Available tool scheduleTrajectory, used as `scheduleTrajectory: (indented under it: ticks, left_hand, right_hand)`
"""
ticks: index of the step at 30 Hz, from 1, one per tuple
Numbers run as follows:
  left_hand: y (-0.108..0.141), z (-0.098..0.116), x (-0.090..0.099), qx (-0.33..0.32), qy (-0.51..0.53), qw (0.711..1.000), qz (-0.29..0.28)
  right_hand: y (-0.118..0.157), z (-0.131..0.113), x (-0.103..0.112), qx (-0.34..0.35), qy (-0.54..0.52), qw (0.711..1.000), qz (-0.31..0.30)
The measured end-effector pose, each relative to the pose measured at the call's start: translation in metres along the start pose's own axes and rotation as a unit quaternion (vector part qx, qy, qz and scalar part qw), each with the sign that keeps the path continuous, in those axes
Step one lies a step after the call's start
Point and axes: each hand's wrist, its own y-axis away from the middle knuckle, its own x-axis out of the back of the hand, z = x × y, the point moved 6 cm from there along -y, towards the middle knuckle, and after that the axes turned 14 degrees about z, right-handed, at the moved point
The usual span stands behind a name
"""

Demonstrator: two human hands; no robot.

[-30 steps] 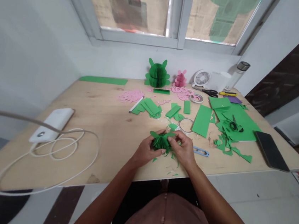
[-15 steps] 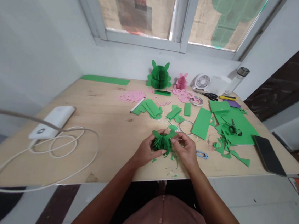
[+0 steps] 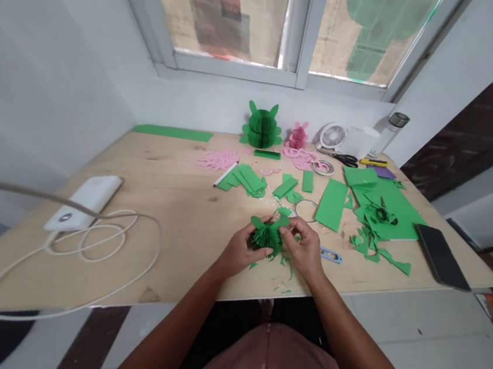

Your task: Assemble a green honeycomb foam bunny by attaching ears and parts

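Observation:
Between my hands, near the table's front edge, is a small pleated green paper figure [image 3: 265, 239] with ear-like flaps on top. My left hand [image 3: 240, 248] wraps round its left side, thumb across the front. My right hand [image 3: 301, 246] pinches the flap at its upper right; the fingertips partly hide that flap. Green paper scraps [image 3: 284, 265] lie just beneath and beside the figure. A blue-handled cutter [image 3: 330, 255] rests to the right of my right hand, partly covered by it. Beyond the hands lies a roll of tape [image 3: 306, 211].
A larger green paper figure [image 3: 262, 128] and a small pink one [image 3: 298, 136] stand against the wall. Green sheets [image 3: 406, 216], black scissors [image 3: 345, 159] and a phone [image 3: 441, 256] are on the right. At left lie a white power bank [image 3: 86, 203] and its looped cable [image 3: 158, 251].
My right fingers have shifted slightly left along the flap at the figure's upper right. My left hand keeps its hold, and the view has moved a little.

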Motion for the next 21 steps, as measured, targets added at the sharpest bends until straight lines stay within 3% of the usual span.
scheduleTrajectory:
  ticks: [17,21]
  left_hand:
    - [-0.0005,-0.0008,0.0009,0.006,-0.003,1.000,0.001]
    - [-0.0008,0.0005,0.0001,0.010,-0.005,1.000,-0.006]
  right_hand:
    - [0.0022,0.0003,0.0006,-0.005,-0.006,1.000,0.004]
    - [0.0022,0.0024,0.0059,-0.016,-0.007,0.999,0.029]
